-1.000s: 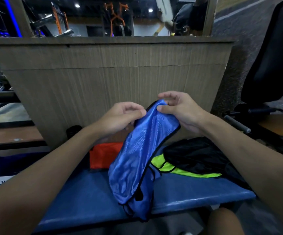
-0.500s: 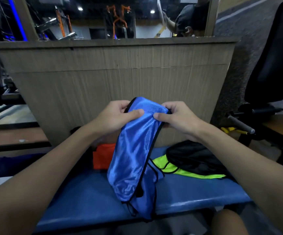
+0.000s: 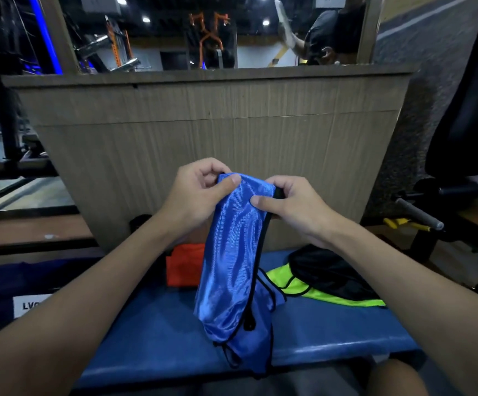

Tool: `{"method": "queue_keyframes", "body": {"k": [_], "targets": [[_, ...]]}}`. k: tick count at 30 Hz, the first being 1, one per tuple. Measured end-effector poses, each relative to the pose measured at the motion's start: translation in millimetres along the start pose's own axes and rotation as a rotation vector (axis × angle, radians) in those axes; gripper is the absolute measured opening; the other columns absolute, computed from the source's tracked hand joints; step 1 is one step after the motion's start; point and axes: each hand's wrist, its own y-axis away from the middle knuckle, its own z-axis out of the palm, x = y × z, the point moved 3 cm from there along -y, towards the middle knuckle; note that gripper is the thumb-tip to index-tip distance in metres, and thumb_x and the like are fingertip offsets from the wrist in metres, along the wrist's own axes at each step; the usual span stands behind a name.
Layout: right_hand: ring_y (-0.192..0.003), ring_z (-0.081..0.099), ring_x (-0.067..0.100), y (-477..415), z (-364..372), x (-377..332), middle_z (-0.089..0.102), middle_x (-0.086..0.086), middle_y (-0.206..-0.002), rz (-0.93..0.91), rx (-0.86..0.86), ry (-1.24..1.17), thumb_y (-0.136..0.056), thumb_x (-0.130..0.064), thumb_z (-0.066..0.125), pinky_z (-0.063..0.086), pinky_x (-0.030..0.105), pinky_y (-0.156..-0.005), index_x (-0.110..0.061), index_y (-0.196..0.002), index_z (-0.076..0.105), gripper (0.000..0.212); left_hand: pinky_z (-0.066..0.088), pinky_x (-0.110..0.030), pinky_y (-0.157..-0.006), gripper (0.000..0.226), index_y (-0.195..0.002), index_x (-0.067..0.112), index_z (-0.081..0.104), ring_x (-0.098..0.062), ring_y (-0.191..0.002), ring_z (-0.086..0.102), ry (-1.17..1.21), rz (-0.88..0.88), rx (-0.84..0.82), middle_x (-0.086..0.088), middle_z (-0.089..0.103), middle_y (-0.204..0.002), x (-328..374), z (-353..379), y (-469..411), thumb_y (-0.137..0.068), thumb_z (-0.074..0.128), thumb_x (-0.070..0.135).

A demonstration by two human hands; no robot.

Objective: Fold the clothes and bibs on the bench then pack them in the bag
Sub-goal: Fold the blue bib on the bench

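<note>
Hanging onto the bench, the blue bib is pinched by left hand and right hand, set wider apart than before; the black bag's inside is hidden.

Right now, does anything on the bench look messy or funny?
Yes. The black cloth lies crumpled over the neon yellow bib, not folded. The blue fabric piece, pinched by the left hand and right hand, droops past the front edge of the bench.

Counting two hands, so one left hand and one right hand, plus three bibs total: one blue bib, one orange bib, one neon yellow bib, then one black garment and just one blue bench.
</note>
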Motion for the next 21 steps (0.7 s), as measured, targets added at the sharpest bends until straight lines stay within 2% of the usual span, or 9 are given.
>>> {"method": "queue_keyframes", "body": {"k": [2, 4, 7, 10, 13, 15, 17, 19, 21], "targets": [[-0.084, 0.059, 0.027, 1.0, 3.3, 2.5, 0.064, 0.027, -0.094, 0.010, -0.006, -0.022, -0.082, -0.009, 0.076, 0.051, 0.051, -0.083, 0.009, -0.100, 0.063, 0.028, 0.051, -0.026, -0.057, 0.011, -0.083, 0.005, 0.061, -0.015, -0.063, 0.061, -0.009, 0.035, 0.039, -0.009, 0.067, -0.070, 1.5, -3.6, -0.7, -0.093, 0.066, 0.003], [-0.086, 0.055, 0.028, 1.9, 6.8, 6.4, 0.063, 0.030, -0.096, 0.033, -0.025, -0.014, -0.077, -0.018, 0.079, 0.046, 0.047, -0.080, 0.012, -0.104, 0.062, 0.044, 0.051, -0.027, -0.057, 0.009, -0.085, 0.005, 0.061, -0.016, -0.062, 0.062, -0.035, 0.055, 0.070, -0.010, 0.068, -0.070, 2.5, -8.1, -1.4, -0.093, 0.065, 0.001], [-0.085, 0.054, 0.028, 1.7, 10.2, 13.2, 0.062, 0.025, -0.094, 0.029, -0.010, -0.020, -0.088, -0.007, 0.070, 0.045, 0.042, -0.078, 0.015, -0.105, 0.059, 0.030, 0.052, -0.024, -0.062, 0.009, -0.093, 0.009, 0.066, -0.013, -0.067, 0.064, -0.092, 0.055, 0.041, -0.008, 0.071, -0.078, -1.4, -14.5, -1.9, -0.094, 0.064, 0.000], [-0.084, 0.057, 0.026, -0.9, 13.7, 14.1, 0.063, 0.024, -0.094, 0.010, 0.010, -0.036, -0.092, -0.003, 0.063, 0.048, 0.038, -0.074, 0.014, -0.106, 0.058, 0.023, 0.053, -0.019, -0.077, 0.014, -0.106, 0.010, 0.072, -0.006, -0.084, 0.070, -0.228, 0.030, -0.080, 0.001, 0.075, -0.095, -6.7, -16.1, -0.5, -0.094, 0.066, 0.006], [-0.081, 0.057, 0.025, -2.9, 17.4, 15.5, 0.065, 0.030, -0.093, 0.006, 0.002, -0.045, -0.092, -0.003, 0.063, 0.045, 0.033, -0.068, 0.014, -0.105, 0.058, 0.022, 0.056, -0.025, -0.074, 0.009, -0.098, 0.012, 0.074, -0.011, -0.082, 0.072, -0.296, 0.027, -0.073, 0.001, 0.076, -0.088, -5.2, -20.3, 0.1, -0.090, 0.071, 0.009], [-0.073, 0.060, 0.018, -3.1, 20.7, 18.2, 0.068, 0.018, -0.084, 0.007, -0.029, -0.055, -0.091, 0.000, 0.063, 0.044, 0.024, -0.062, 0.010, -0.103, 0.061, 0.015, 0.055, -0.031, -0.069, 0.006, -0.087, 0.013, 0.073, -0.018, -0.075, 0.070, -0.316, 0.072, -0.010, -0.003, 0.074, -0.081, -1.2, -24.4, -0.3, -0.090, 0.071, 0.009], [-0.069, 0.062, 0.009, -2.4, 26.7, 19.7, 0.069, 0.006, -0.081, 0.018, -0.072, -0.070, -0.091, -0.002, 0.065, 0.046, 0.018, -0.062, 0.004, -0.101, 0.065, 0.012, 0.052, -0.037, -0.070, 0.006, -0.086, 0.010, 0.069, -0.029, -0.077, 0.066, -0.341, 0.126, -0.005, -0.011, 0.071, -0.082, 3.3, -24.8, -0.2, -0.091, 0.069, 0.007], [-0.076, 0.057, 0.017, -3.4, 31.8, 21.4, 0.063, 0.010, -0.084, 0.027, -0.087, -0.027, -0.086, -0.014, 0.071, 0.047, 0.026, -0.072, 0.006, -0.099, 0.065, 0.025, 0.049, -0.041, -0.066, 0.006, -0.088, 0.007, 0.065, -0.039, -0.075, 0.060, -0.370, 0.175, -0.001, -0.019, 0.066, -0.081, 4.8, -26.6, 0.1, -0.093, 0.066, 0.004], [-0.078, 0.055, 0.020, -4.0, 35.6, 23.3, 0.059, 0.015, -0.087, 0.037, -0.098, -0.041, -0.089, -0.012, 0.068, 0.049, 0.026, -0.069, 0.012, -0.103, 0.057, 0.030, 0.044, -0.048, -0.058, 0.004, -0.094, 0.007, 0.062, -0.045, -0.065, 0.053, -0.327, 0.180, -0.007, -0.030, 0.060, -0.077, 4.3, -30.0, 0.1, -0.094, 0.064, 0.003]]}}
